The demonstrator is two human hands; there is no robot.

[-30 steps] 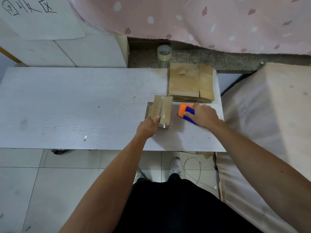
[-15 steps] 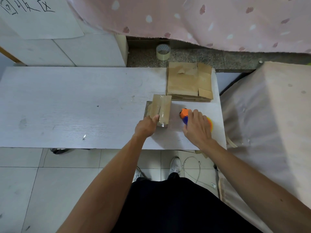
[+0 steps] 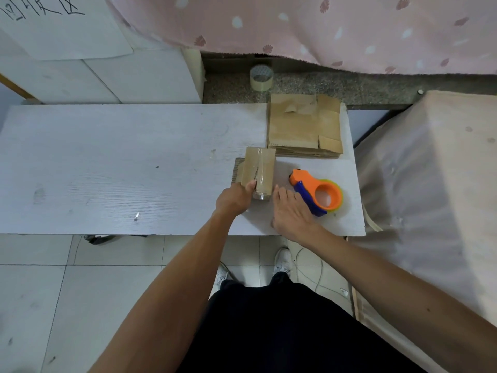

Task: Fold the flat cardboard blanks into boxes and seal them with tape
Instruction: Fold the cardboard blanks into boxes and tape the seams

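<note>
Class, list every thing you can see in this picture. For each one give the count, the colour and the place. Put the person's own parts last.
Table: one, white, across the middle.
Box: one, brown, taped, on the table's right part.
Flat cardboard blanks: one stack, brown, behind the box.
Tape dispenser: one, orange and blue, lying right of the box.
Tape roll: one, clear, on the ledge behind the table.
Cloth: one, pink with spots, at the top.
Paper: one, white with writing, top left.
Shoes: two, white, on the floor.
Left hand: holding the box.
Right hand: open, beside the dispenser.
</note>
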